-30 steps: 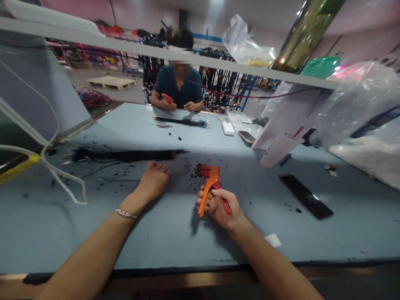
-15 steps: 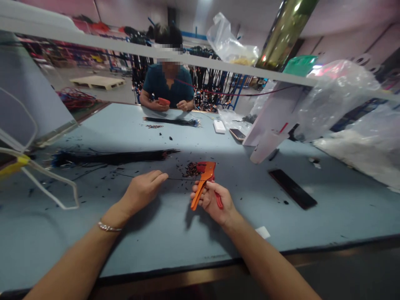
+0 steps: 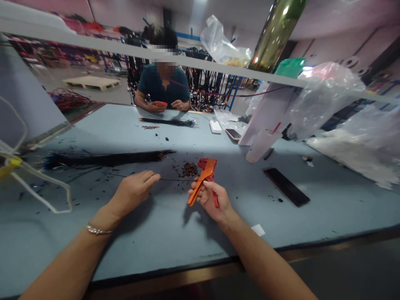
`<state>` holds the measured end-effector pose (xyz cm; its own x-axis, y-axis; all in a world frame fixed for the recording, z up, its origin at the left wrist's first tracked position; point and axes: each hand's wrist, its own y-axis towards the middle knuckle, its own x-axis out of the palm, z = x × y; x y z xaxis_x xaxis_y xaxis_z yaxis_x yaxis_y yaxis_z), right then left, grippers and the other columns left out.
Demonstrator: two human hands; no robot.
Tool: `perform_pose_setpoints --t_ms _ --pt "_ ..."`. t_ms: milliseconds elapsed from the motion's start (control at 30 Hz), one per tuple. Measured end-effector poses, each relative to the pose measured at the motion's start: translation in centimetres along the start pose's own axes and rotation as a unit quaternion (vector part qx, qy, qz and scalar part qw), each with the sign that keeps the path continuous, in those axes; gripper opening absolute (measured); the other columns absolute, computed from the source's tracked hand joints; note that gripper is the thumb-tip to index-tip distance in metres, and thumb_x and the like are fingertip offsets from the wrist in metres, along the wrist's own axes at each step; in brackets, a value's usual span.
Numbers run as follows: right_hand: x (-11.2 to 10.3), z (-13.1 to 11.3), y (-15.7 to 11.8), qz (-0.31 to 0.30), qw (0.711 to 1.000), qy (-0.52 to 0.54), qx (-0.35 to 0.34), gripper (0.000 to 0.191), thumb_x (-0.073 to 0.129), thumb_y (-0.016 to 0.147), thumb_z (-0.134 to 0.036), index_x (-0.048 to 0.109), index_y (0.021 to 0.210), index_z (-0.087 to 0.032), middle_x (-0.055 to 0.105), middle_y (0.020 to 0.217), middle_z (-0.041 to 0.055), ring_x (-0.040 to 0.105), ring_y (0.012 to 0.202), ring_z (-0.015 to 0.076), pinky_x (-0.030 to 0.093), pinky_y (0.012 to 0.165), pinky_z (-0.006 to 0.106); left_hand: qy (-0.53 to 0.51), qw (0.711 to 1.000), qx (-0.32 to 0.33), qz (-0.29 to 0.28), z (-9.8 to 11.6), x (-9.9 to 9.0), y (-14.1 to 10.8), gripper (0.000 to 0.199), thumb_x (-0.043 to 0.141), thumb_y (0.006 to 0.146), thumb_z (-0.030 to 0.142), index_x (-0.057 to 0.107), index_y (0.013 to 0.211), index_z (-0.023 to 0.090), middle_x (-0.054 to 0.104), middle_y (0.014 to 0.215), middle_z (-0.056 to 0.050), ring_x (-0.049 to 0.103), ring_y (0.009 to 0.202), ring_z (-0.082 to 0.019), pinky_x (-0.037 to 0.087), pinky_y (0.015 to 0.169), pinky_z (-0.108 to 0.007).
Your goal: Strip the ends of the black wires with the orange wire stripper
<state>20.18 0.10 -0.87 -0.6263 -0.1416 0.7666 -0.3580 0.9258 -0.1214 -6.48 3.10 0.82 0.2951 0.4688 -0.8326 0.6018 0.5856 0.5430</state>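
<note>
My left hand [image 3: 137, 189] is closed on a thin black wire [image 3: 176, 180], which stretches rightward to my right hand [image 3: 212, 198]. That hand holds an orange and red hand tool [image 3: 204, 177], its head pointing away from me, and the wire's right end is at the thumb and fingers there. A pile of short dark offcuts [image 3: 189, 169] lies on the table just left of the tool's head. Beyond my left hand lies a long bundle of black wires [image 3: 109, 159].
Across the blue-grey table [image 3: 150, 246] sits a person [image 3: 164, 87] with a red tool, behind another wire bundle [image 3: 170, 122]. A black phone [image 3: 286, 186] lies to the right. White cables [image 3: 59, 189] hang at the left; plastic bags [image 3: 328, 98] stand at the right.
The view has shifted slightly, so most things appear a little further left. My right hand's tool has turned slightly, its head now clear of the offcut pile. Both hands keep their hold.
</note>
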Motion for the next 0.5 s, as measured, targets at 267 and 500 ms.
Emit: perform_pose_setpoints --t_ms 267,500 --pt "-0.08 -0.03 0.09 0.008 1.0 -0.012 -0.014 0.021 0.061 0.074 -0.022 0.064 0.093 -0.014 0.071 0.081 0.0049 0.071 0.075 0.0225 0.056 0.068 0.034 0.0 1.0 0.013 -0.008 -0.52 0.0 -0.12 0.039 0.034 0.08 0.001 0.062 0.098 0.021 0.067 0.088 -0.007 0.06 0.074 -0.019 0.046 0.061 -0.027" --pt "-0.24 0.28 0.36 0.025 0.999 -0.043 -0.021 0.021 0.066 0.073 -0.024 0.063 0.09 -0.013 0.071 0.08 0.0068 0.071 0.073 0.0237 0.056 0.069 0.034 -0.038 0.999 0.014 -0.007 -0.9 0.15 -0.17 0.038 0.035 0.08 0.002 0.062 0.101 0.019 0.066 0.091 -0.009 0.061 0.075 -0.019 0.05 0.064 -0.028"
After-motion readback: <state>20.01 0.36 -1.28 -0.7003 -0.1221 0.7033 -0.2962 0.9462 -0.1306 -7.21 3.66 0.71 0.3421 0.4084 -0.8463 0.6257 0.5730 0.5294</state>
